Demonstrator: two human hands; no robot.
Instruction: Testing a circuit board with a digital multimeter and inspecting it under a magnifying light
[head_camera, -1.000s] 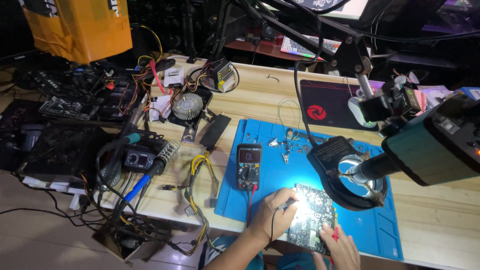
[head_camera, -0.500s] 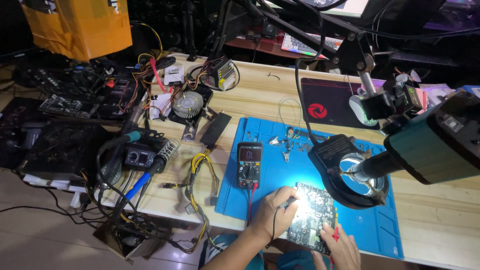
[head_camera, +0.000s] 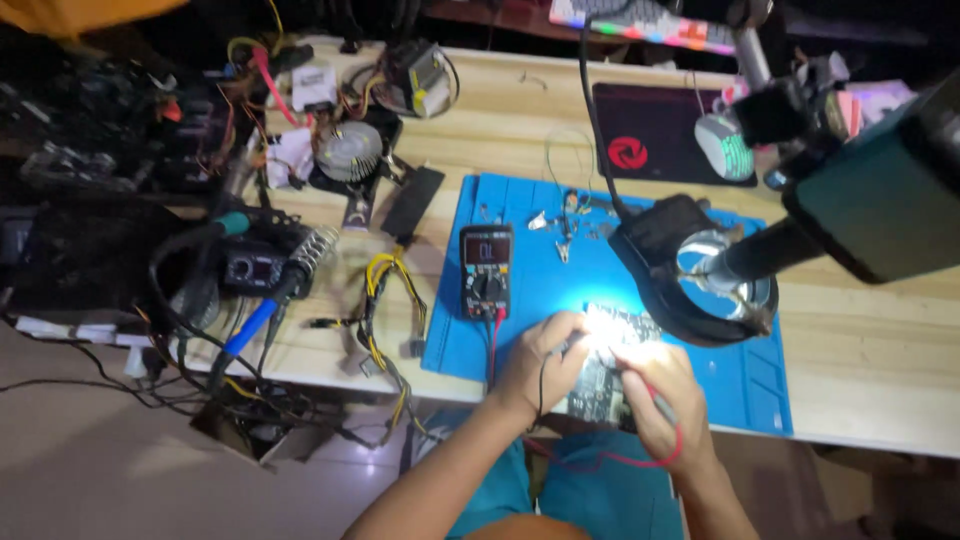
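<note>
Board (head_camera: 605, 372) is lit on blue mat (head_camera: 760, 390), at 4 o'clock from meter (head_camera: 486, 272). Black probe is pinched in left hand (head_camera: 540, 365), red probe in right hand (head_camera: 665, 395), tips held on board for contact. Contact points are lost in glare; board is partly covered by hands

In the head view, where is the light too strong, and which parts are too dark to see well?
Head view: glare from the lamp washes out the circuit board between the left hand and right hand; the clutter left of the blue mat lies in deep shadow; edges look slightly soft.
</note>
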